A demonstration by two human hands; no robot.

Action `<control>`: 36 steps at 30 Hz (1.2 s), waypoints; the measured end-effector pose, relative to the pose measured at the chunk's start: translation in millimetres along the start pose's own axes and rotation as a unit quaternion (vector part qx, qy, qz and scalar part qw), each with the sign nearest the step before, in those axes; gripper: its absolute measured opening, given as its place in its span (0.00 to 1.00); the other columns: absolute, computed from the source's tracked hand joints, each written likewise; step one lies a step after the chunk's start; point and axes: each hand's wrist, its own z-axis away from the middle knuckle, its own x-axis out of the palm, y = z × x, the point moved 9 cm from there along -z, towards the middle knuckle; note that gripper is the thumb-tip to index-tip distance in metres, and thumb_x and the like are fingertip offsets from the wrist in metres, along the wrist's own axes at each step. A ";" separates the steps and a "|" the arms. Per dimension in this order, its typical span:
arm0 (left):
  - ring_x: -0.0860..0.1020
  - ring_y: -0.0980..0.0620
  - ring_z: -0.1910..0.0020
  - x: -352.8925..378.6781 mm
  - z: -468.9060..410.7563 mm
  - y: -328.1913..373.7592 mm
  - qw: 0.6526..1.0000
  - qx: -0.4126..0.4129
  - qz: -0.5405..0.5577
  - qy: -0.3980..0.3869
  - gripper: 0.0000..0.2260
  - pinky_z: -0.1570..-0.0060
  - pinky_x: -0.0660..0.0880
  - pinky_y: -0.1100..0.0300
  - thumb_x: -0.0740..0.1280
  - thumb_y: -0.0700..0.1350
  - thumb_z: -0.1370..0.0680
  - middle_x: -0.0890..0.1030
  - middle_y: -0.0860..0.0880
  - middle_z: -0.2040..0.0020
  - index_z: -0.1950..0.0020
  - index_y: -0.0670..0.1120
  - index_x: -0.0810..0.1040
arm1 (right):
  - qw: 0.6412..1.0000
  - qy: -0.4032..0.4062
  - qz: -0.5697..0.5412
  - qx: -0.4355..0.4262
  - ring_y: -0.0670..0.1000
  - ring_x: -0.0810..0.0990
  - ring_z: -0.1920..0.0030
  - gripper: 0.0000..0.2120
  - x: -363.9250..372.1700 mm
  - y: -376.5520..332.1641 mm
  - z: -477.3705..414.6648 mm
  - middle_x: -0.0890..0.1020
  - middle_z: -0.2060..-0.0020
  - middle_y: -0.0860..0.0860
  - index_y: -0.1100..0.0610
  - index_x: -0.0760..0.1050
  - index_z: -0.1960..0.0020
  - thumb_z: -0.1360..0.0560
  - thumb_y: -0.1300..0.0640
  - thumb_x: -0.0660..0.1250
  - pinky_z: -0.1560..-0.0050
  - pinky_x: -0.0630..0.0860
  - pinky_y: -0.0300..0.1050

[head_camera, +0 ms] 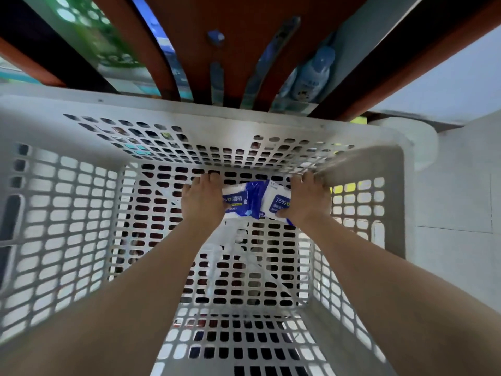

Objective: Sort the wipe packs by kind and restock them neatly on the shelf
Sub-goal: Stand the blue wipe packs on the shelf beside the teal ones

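Both my arms reach down into a deep white perforated basket (81, 213). At its far end lie two white-and-blue alcohol wipe packs. My left hand (202, 200) lies over the left pack (235, 200), fingers curled over its far edge. My right hand (309, 200) grips the right pack (276, 202), marked 75%, with the thumb on its near edge. The two packs touch each other in the middle. The parts under my hands are hidden.
An orange and dark shelf frame (244, 50) rises just beyond the basket's far rim. Blue bottles (314, 74) and green packaging (89, 31) stand on the shelves, blurred. A pale tiled floor (455, 199) lies to the right of the basket.
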 end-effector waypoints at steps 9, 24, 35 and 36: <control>0.77 0.49 0.57 5.3 74.8 -51.0 0.928 -0.171 0.314 -0.102 0.13 0.60 0.71 0.59 0.70 0.44 0.24 0.80 0.44 0.48 0.42 0.43 0.76 | 0.986 -0.076 -0.149 0.025 0.55 0.78 0.47 0.17 9.9 -10.1 66.7 0.78 0.49 0.52 0.55 0.72 0.44 0.26 0.45 0.68 0.47 0.74 0.49; 0.74 0.56 0.62 -134.9 248.4 -110.5 0.751 -0.336 0.554 0.126 0.15 0.66 0.71 0.62 0.71 0.43 0.25 0.76 0.48 0.45 0.40 0.44 0.75 | 0.865 -0.007 -0.493 -0.092 0.48 0.79 0.56 0.12 -128.7 -85.3 201.4 0.81 0.55 0.48 0.55 0.75 0.45 0.26 0.52 0.71 0.59 0.71 0.40; 0.79 0.51 0.66 -233.1 397.6 -216.9 0.553 -0.353 0.673 0.341 0.06 0.63 0.78 0.51 0.69 0.37 0.26 0.80 0.47 0.58 0.56 0.46 0.74 | 0.766 -0.013 -0.575 -0.288 0.47 0.81 0.60 0.08 -248.5 -233.7 327.0 0.82 0.56 0.49 0.54 0.75 0.47 0.24 0.63 0.66 0.62 0.76 0.35; 0.79 0.50 0.64 -240.3 413.6 -231.6 0.543 -0.356 0.672 0.356 0.06 0.60 0.78 0.48 0.69 0.37 0.26 0.80 0.47 0.58 0.56 0.47 0.74 | 0.761 -0.012 -0.572 -0.307 0.48 0.81 0.58 0.08 -256.3 -251.1 340.5 0.82 0.55 0.50 0.54 0.75 0.46 0.24 0.62 0.66 0.60 0.76 0.36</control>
